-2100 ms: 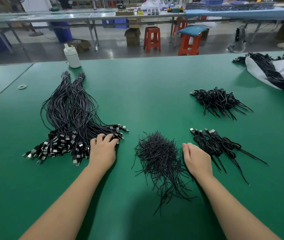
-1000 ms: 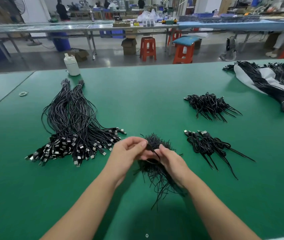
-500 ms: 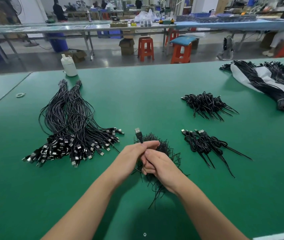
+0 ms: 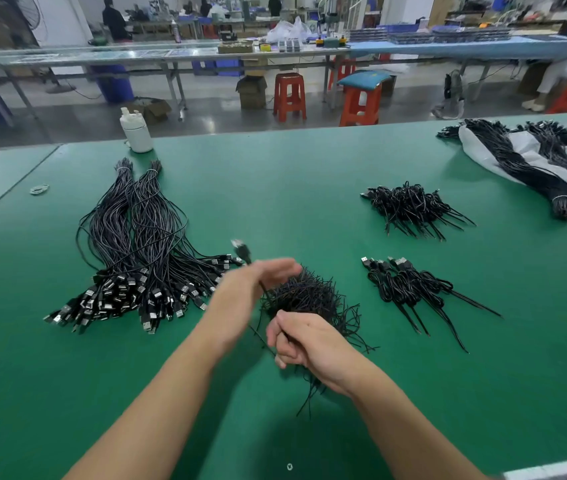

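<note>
Coiling one cable (image 4: 241,250), it seems, just above the tie pile (image 4: 309,296) at the near-centre table (image 4: 309,188). The right hand (image 4: 309,344) curls its fingers round the wire. The left hand (image 4: 247,296) is blurred, grip unclear. Keep loops small and even, plug free.

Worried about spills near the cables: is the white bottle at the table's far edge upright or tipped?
Upright: the white plastic bottle stands on its base on the green table, cap uppermost.

You are on a factory assembly floor: your green worktable (image 4: 309,174) carries bundled black USB cables (image 4: 129,244) on the left, and far across the aisle stand long benches (image 4: 178,55), orange stools (image 4: 289,95), cardboard boxes (image 4: 252,91) and other workers (image 4: 113,20).
</note>
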Motion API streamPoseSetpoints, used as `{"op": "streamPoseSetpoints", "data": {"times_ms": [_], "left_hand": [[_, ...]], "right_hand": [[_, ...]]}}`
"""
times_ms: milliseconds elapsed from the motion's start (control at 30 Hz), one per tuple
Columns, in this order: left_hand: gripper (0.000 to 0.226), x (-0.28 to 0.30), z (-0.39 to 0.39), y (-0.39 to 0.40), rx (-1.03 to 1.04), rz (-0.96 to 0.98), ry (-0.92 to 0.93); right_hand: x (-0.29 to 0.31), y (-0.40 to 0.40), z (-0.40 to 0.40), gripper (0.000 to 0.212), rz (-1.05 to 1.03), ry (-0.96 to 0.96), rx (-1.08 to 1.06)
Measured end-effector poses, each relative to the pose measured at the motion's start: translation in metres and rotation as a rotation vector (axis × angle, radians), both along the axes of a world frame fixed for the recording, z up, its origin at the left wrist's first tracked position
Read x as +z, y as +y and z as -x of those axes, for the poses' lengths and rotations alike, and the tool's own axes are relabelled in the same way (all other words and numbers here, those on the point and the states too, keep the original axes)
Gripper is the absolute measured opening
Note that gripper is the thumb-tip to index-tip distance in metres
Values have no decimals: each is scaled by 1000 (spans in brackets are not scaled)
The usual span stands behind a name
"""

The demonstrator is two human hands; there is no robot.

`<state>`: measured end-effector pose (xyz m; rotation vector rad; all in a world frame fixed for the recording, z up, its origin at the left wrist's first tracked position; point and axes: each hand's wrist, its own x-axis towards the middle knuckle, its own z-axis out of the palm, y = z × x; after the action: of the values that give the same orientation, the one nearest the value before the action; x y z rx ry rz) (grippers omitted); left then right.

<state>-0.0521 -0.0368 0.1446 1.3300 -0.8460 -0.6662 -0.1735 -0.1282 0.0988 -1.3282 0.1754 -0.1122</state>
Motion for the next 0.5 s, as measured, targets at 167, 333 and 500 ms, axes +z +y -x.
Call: {"op": "streamPoseSetpoints", "data": {"times_ms": [167, 333, 500], "left_hand": [[33, 18, -23, 14, -326, 186, 635], [46, 12, -31, 42, -828, -310, 263], [45, -6, -24, 54, -700, -801, -66]], "right_hand": [[-6, 1, -6, 35, -195, -8, 14], [-8, -10, -3, 38, -47, 78, 128], [-10, -10, -6, 36, -49, 151, 119]]}}
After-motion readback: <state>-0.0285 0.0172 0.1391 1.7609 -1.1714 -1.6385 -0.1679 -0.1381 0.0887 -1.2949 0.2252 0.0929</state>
